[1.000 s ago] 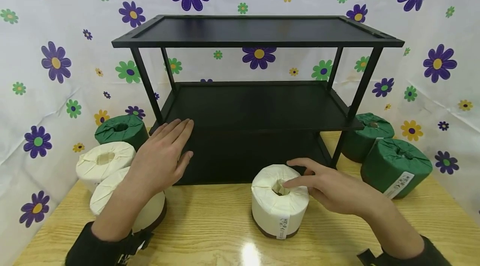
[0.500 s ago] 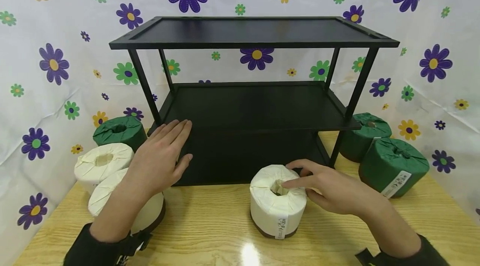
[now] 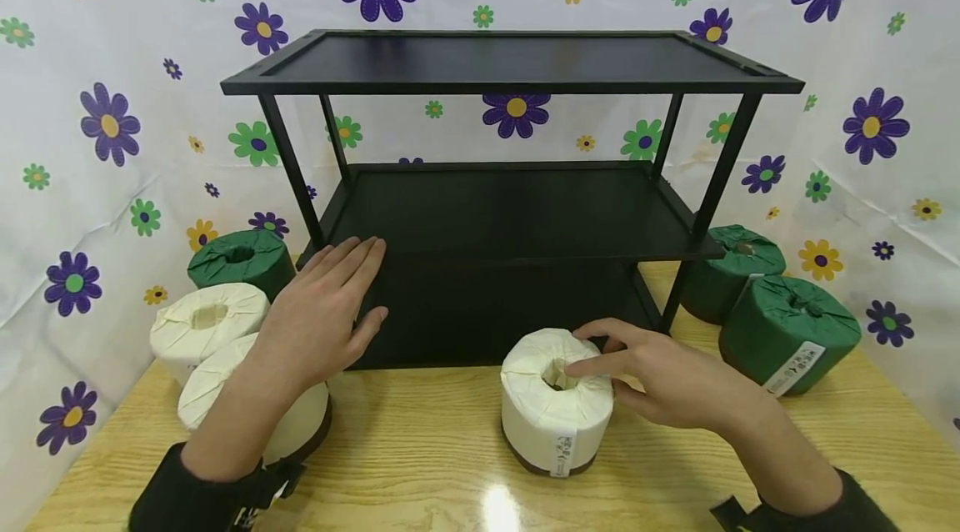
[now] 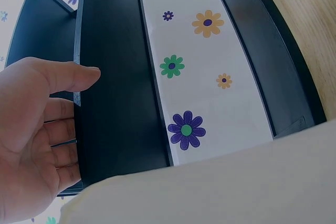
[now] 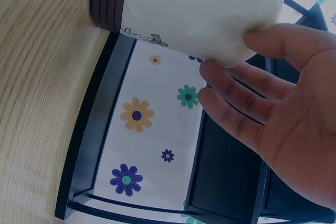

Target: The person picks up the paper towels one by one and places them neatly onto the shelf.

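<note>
Gripped, not yet lifted

Seemingly early on, with the centre roll upright on the table before the black rack, and white rolls and green rolls at its sides apparently left unhandled. Pinching the roll's rim with the right hand, thumb outside, finger at the hole. Touching the shelf edge with the left hand, palm down, with fingers straight and together.
</note>
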The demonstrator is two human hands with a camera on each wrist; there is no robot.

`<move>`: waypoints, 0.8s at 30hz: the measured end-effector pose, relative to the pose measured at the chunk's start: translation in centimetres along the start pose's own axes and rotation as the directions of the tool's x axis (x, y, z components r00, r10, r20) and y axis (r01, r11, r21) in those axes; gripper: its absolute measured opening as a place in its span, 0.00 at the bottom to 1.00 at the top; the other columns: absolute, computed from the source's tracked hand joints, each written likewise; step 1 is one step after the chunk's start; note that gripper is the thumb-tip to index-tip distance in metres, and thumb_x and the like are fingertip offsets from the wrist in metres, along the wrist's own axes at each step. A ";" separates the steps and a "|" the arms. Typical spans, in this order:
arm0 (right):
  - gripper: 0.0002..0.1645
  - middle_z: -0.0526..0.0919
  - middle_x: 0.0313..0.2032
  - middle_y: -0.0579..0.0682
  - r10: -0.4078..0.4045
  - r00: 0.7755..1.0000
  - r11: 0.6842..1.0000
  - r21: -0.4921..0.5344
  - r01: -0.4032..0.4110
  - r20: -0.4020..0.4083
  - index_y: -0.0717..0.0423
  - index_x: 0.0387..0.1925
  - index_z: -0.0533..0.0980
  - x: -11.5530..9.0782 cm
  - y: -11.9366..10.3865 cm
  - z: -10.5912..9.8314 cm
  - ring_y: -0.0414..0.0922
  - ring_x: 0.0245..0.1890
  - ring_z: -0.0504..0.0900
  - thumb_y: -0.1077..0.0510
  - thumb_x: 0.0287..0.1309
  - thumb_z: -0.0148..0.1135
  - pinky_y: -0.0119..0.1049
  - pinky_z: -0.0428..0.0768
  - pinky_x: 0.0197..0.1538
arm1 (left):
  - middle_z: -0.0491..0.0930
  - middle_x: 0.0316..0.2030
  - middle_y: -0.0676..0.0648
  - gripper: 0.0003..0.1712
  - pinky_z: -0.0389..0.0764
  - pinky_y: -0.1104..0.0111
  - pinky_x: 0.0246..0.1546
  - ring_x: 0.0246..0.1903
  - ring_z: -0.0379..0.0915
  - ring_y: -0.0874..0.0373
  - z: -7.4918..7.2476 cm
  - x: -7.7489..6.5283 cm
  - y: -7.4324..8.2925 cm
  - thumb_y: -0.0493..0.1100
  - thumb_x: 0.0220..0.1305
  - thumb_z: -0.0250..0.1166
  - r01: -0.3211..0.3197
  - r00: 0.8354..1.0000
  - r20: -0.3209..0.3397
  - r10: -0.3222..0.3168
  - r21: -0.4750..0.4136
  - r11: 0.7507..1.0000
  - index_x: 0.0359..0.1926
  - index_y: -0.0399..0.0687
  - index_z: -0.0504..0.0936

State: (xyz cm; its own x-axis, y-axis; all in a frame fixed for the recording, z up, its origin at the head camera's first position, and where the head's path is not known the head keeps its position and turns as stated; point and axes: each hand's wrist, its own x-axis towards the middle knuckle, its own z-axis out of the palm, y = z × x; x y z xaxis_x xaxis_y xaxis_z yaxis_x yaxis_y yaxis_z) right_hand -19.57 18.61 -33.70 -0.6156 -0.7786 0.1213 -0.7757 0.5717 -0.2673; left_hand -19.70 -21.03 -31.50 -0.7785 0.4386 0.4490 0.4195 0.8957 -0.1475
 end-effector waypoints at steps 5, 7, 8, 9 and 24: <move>0.23 0.76 0.61 0.53 0.014 1.000 1.000 -0.012 -0.014 -0.002 0.37 0.55 0.83 0.0 -0.1 0.0 0.40 0.43 0.78 0.61 0.60 0.67 0.31 0.82 0.42 | 0.68 0.69 0.34 0.41 0.64 0.44 0.70 0.69 0.64 0.37 0.0 0.0 0.0 0.50 0.63 0.65 0.006 1.000 0.007 -0.006 0.002 1.000 0.72 0.34 0.65; 0.23 0.76 0.61 0.53 0.015 1.000 1.000 -0.017 -0.015 -0.003 0.36 0.54 0.83 0.1 -0.1 0.1 0.40 0.42 0.79 0.61 0.60 0.67 0.31 0.83 0.42 | 0.68 0.69 0.34 0.41 0.64 0.44 0.70 0.69 0.64 0.37 0.0 0.0 0.0 0.50 0.63 0.65 0.008 1.000 0.010 -0.008 0.002 1.000 0.72 0.34 0.65; 0.23 0.76 0.60 0.53 0.017 1.000 1.000 -0.015 -0.017 0.000 0.36 0.55 0.83 0.1 -0.1 0.1 0.41 0.42 0.79 0.61 0.60 0.67 0.31 0.83 0.42 | 0.67 0.69 0.34 0.41 0.64 0.44 0.70 0.69 0.64 0.37 0.0 0.0 0.0 0.50 0.63 0.65 0.009 1.000 0.011 -0.009 0.001 1.000 0.72 0.35 0.65; 0.23 0.76 0.60 0.53 0.018 1.000 1.000 -0.014 -0.018 0.002 0.35 0.54 0.83 0.0 -0.1 0.1 0.41 0.42 0.79 0.60 0.60 0.67 0.31 0.83 0.42 | 0.67 0.69 0.34 0.41 0.64 0.44 0.70 0.69 0.64 0.37 0.0 0.0 0.0 0.50 0.63 0.65 0.009 1.000 0.012 -0.009 0.000 1.000 0.72 0.35 0.65; 0.25 0.75 0.57 0.51 0.038 0.999 0.999 0.011 -0.038 0.016 0.30 0.54 0.82 -0.3 -0.2 -0.2 0.42 0.41 0.79 0.60 0.58 0.65 0.28 0.80 0.37 | 0.67 0.70 0.34 0.41 0.64 0.45 0.70 0.69 0.64 0.38 0.2 0.1 -0.1 0.50 0.63 0.65 -0.001 1.000 -0.001 0.001 -0.005 1.000 0.72 0.34 0.65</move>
State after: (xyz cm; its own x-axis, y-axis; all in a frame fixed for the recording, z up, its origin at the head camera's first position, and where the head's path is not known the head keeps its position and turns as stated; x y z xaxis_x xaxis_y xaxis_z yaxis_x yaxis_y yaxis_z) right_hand -19.24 18.73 -33.52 -0.6423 -0.7605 0.0957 -0.7502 0.5981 -0.2819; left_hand -19.89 -21.10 -31.64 -0.7776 0.4397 0.4495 0.4229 0.8947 -0.1438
